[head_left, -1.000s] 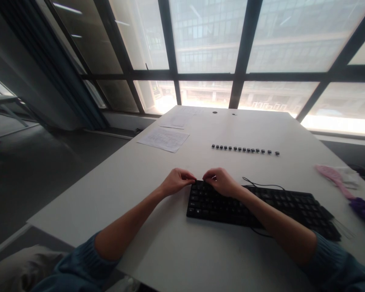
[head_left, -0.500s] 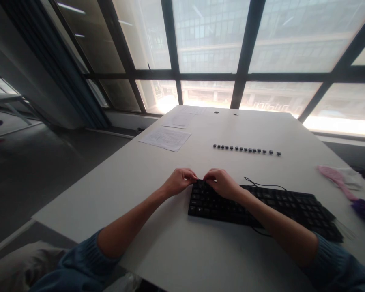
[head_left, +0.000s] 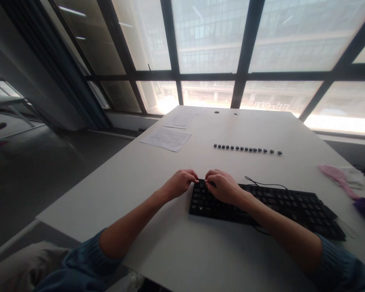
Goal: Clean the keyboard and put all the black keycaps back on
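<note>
Evidently for precision, your left hand [head_left: 179, 184] and right hand [head_left: 224, 187] bunched fingers at the keyboard [head_left: 292, 202]; whether pinching, I couldn't tell.

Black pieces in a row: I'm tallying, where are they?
In the head view, the black pieces lie right of centre on the white table, beyond the keyboard.

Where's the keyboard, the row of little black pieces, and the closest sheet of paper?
Keyboard [head_left: 281, 198]: head view, on its keys beyond the right forearm.
Row of little black pieces [head_left: 246, 149]: head view, on a piece mid-row.
Closest sheet of paper [head_left: 166, 139]: head view, on its middle.
</note>
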Motion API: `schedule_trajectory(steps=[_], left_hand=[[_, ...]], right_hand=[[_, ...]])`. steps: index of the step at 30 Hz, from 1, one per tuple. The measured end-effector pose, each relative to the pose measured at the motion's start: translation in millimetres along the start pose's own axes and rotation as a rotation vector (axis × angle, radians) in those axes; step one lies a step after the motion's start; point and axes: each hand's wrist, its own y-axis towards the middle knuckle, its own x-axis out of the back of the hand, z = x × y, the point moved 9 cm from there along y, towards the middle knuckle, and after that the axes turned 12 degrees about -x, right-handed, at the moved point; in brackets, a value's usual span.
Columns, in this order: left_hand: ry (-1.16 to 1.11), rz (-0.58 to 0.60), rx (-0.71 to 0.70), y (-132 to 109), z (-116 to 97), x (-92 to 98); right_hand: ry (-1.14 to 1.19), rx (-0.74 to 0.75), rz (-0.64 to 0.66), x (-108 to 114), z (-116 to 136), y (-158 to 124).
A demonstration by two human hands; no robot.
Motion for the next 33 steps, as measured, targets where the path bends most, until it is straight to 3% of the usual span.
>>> schedule_trajectory(steps=[5,19,27,33], left_hand=[[-0.012,-0.032,0.016,1.9,-0.6,2.5],[-0.003,-0.120,0.094,2.0,4.9,1.4],[0.040,-0.138,0.057,1.5,4.2,-1.1],[0.019,-0.203,0.094,-1.3,12.2,3.4]], right_hand=[[-0.100,-0.011,0.026,0.7,3.2,-1.7],[-0.093,-0.044,0.016,-1.7,-1.9,-2.9],[-0.108,-0.042,-0.012,-5.2,-3.3,-3.5],[-0.082,-0.125,-0.020,1.2,-7.5,-4.0]])
